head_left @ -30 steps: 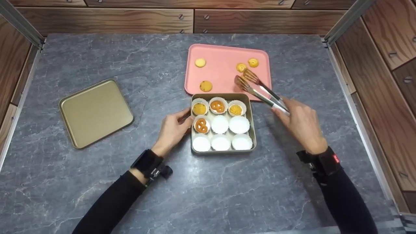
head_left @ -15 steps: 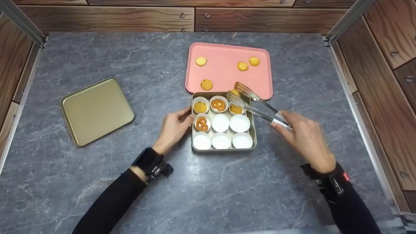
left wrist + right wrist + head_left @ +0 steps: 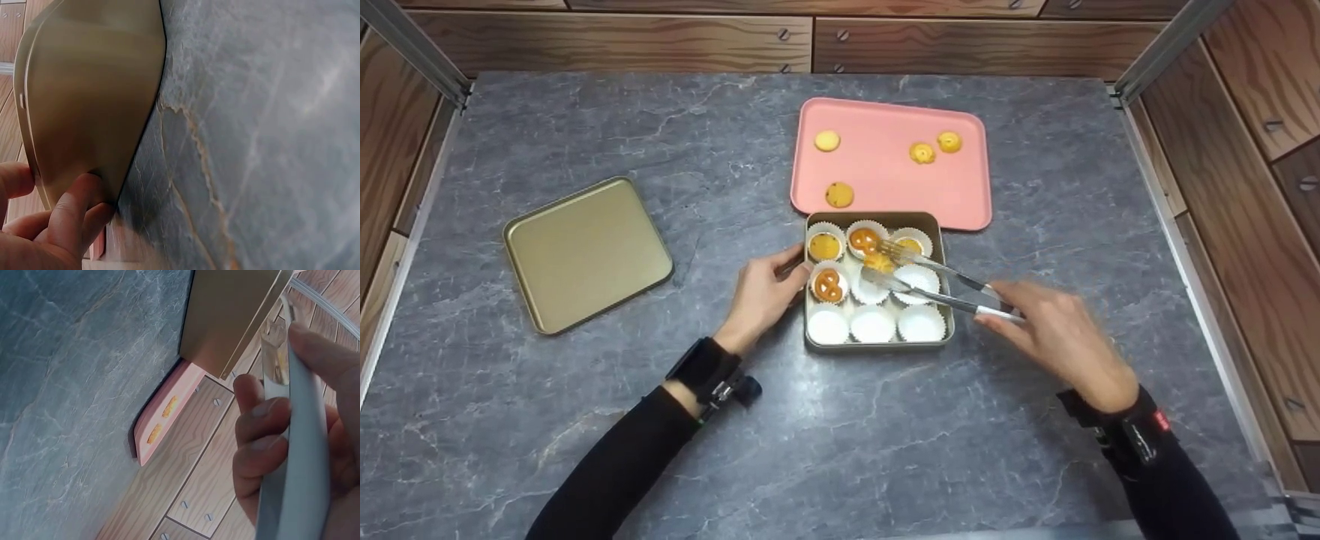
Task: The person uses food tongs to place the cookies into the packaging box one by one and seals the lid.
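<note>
My right hand grips the tongs, whose slotted tips hold a yellow flower-shaped cookie. The cookie is above the middle paper cup of the square tin. My left hand holds the tin's left side, thumb at the rim and fingers against the outer wall. Cookies sit in the tin's back row: a speckled round one, a pretzel and a yellow one partly behind the tongs. Another pretzel lies in the middle-left cup.
Behind the tin, a pink tray bears two flower-shaped cookies, a pale round cookie and a speckled cookie. The gold lid lies on the grey marbled table at left. Wood-patterned panels surround the table.
The tongs have carried the flower-shaped cookie from the tray's right part, over the tin's back right corner, to above its middle. My left hand stays at the tin.
</note>
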`<state>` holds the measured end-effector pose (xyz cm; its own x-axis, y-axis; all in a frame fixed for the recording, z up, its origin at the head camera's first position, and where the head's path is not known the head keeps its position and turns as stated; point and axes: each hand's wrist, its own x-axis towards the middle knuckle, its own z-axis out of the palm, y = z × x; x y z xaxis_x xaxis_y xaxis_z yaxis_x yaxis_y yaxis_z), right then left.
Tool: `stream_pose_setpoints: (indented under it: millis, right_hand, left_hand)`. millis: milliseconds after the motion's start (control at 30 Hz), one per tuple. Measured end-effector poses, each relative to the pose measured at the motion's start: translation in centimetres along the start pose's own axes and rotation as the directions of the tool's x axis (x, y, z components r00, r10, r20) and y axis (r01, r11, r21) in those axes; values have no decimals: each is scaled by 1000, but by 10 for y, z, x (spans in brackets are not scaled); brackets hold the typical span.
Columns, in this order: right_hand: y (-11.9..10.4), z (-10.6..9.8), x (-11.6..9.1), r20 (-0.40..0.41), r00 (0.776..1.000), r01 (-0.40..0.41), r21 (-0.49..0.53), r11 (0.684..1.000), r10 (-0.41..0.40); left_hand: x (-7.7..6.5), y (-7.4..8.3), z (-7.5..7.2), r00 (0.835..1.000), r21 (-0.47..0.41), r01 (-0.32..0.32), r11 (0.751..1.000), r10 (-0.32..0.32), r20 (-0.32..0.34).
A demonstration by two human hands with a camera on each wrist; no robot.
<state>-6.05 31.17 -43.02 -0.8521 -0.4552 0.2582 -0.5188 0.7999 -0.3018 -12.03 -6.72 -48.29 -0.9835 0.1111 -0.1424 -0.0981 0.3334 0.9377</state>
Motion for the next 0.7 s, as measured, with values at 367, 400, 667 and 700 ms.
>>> stream_pose_setpoints:
  millis: [367, 400, 667, 700]
  right_hand:
    - [-2, -1, 2, 46, 998, 52, -18, 998, -51]
    - [-2, 0, 3, 52, 997, 55, -22, 998, -54]
    - [-5, 0, 7, 108, 994, 31, -60, 998, -25]
    - [-5, 0, 7, 113, 993, 25, -62, 998, -18]
  left_hand:
    - [0, 1, 0, 1000, -18, 3, 1000, -3, -4]
    - [-1, 1, 0, 1000, -22, 8, 1000, -8, 0]
    - [0, 1, 0, 1000, 19, -10, 1000, 10, -9]
    - [0, 1, 0, 1000, 28, -13, 1000, 14, -11]
